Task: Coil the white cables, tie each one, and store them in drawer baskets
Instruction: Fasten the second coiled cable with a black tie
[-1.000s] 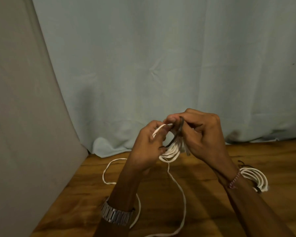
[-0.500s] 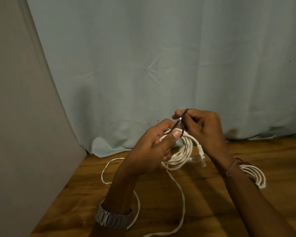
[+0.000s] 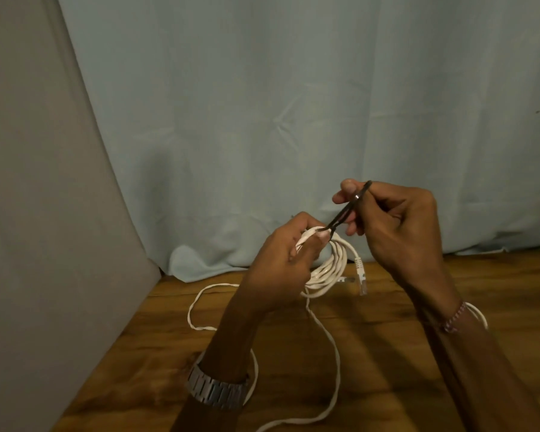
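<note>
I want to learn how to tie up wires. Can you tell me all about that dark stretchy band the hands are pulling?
The dark band is a thin, dark elastic loop with a small shiny spot partway along. It is pulled taut into a narrow slanted line. The right hand pinches its upper end; its lower end hooks around the white cable coil, which the left hand holds above the wooden floor.

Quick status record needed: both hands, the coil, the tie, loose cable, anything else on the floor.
left hand: grips white cable coil
right hand: pinches dark tie band, stretched up from the coil
plug: hangs off the coil
loose cable: trails over the wooden floor
second coil: behind right wrist, mostly hidden
backdrop: pale curtain
</note>
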